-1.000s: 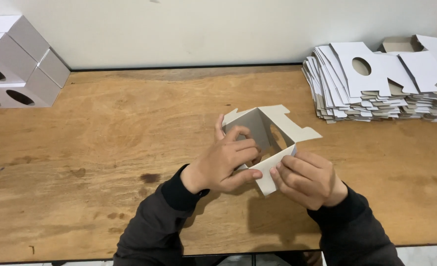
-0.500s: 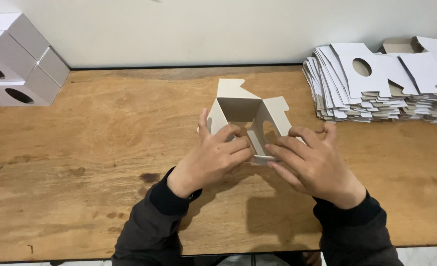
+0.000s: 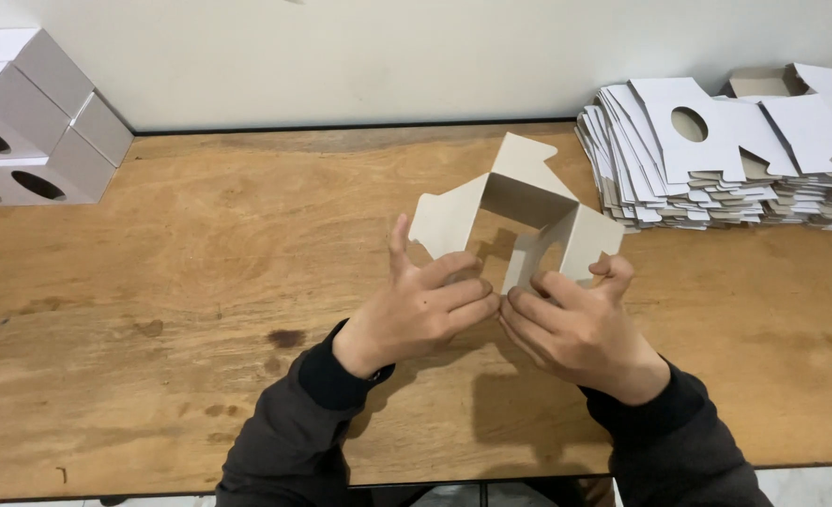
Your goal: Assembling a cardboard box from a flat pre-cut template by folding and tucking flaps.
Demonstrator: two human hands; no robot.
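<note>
Half-formed, by the look of it: pale grey-white cardboard carton blank (image 3: 519, 211) opened into a square tube at the middle of the worn wooden table (image 3: 200, 282), flaps splayed and unfolded, gripped at its near edge by left hand (image 3: 420, 310) and right hand (image 3: 575, 329). Finished boxes with oval holes (image 3: 31, 122) stacked far left, tall pile of flat white blanks (image 3: 716, 160) far right. Near flaps hidden behind fingers; both stacks cut off at the edges.

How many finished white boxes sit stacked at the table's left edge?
4 finished boxes show, stacked against the wall at the table edge: two upper, two lower. Others may lie outside the frame.
</note>
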